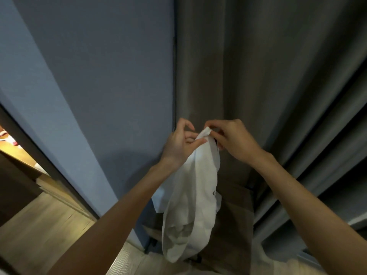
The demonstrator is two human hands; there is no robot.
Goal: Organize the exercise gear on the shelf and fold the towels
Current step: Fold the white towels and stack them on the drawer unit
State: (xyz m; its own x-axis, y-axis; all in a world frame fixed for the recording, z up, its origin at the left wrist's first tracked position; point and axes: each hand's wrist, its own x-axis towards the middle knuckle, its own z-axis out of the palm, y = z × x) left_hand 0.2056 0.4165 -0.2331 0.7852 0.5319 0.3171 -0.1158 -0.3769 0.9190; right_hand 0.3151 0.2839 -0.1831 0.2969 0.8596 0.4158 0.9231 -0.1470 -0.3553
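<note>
Left forearm and right forearm reach in from the bottom edge, with both hands raised in front of the blue wall and grey curtain. White towel is held in the air and rests on nothing. Left hand pinches its top edge under the thumb, and right hand pinches the top corner just beside it. Rest of the cloth hangs bunched and twisted, above a brown box-like thing I can't identify. My read: fold not started, hands are finding corners to spread it. No folded towels in view. Lit shelf is only a sliver at the left edge and its contents are unreadable, so I can't judge the gear. Most of the task looks open.
</note>
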